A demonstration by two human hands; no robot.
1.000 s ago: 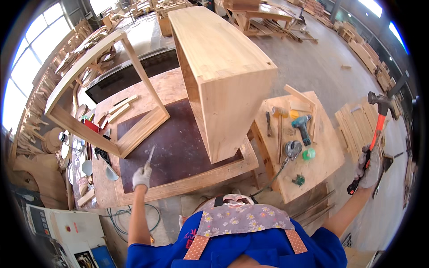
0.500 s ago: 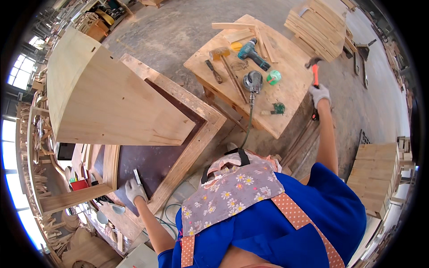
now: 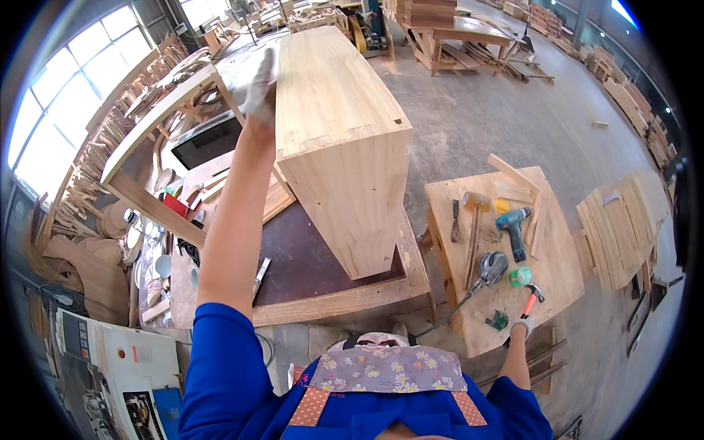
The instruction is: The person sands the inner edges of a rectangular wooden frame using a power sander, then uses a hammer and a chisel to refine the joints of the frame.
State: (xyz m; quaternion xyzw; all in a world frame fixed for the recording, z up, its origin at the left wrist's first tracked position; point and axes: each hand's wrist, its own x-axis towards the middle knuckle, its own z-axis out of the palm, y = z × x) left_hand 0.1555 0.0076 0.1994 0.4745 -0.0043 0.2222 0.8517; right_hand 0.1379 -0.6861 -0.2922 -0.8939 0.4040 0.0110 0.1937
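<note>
A large pale wooden box (image 3: 345, 187) stands on the dark-topped workbench (image 3: 301, 249). My left hand (image 3: 261, 92), in a white glove, reaches far forward along the box's left side. Its fingers are stretched out and appear to lie against the panel. Gloved too, my right hand (image 3: 523, 324) is closed round a hammer (image 3: 531, 299) with an orange-red handle, low by the near right edge of the small wooden table (image 3: 561, 282). A narrow metal hand tool (image 3: 261, 277) lies on the bench left of the box; its exact kind is unclear.
On the small table lie a mallet (image 3: 475, 213), a cordless drill (image 3: 514, 231), a sander (image 3: 492, 267) with a hose, a scraper (image 3: 455, 221), a green tape roll (image 3: 520, 276) and wood strips (image 3: 539, 220). Stacked boards (image 3: 623, 227) stand right. A wooden frame (image 3: 154, 202) leans left.
My left hand has left the metal tool on the bench and moved up to the box's side. The hammer has come down and inward with my right hand. The view has shifted.
</note>
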